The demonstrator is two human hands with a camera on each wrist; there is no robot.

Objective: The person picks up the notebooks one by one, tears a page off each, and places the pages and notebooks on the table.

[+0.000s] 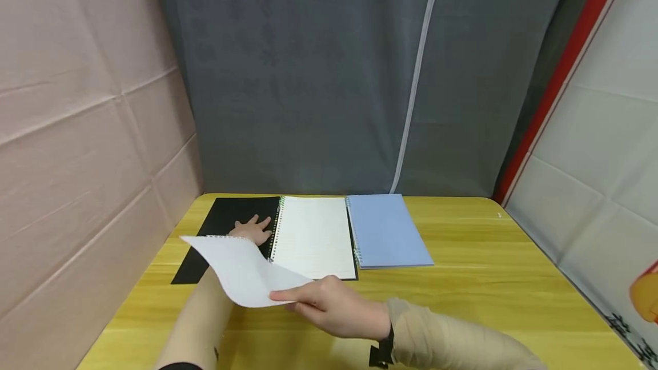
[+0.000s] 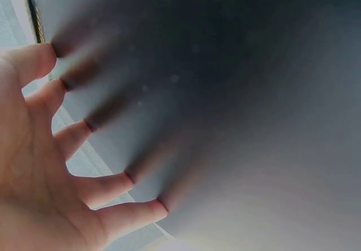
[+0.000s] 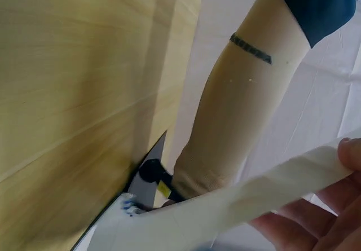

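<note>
Nearest to you, your right hand [image 1: 341, 307] pinches the near edge of a loose white sheet [image 1: 241, 267], thumb on top and fingers curled beneath, so the paper bows up and hangs clear of the yellow counter [image 1: 488, 278]. The sheet's punched edge lies on its far-left side, lifted off the rings, which suggests it is held this way to keep it free of the binding. From the right wrist view the sheet shows as a curved white band across your fingers [image 3: 316, 223], with your left sleeve [image 3: 242, 110] beyond.

Further out and to the left, your left hand [image 1: 252, 229] lies flat, fingers spread and straight, on the black cover [image 1: 226, 218] of the open spiral notebook [image 1: 315, 236]; pressing there likely steadies the book. The left wrist view shows those fingertips [image 2: 84, 126] touching a dark surface.

Just right of the lined page, touching it, lies a blue notebook [image 1: 388, 230], closed.
</note>
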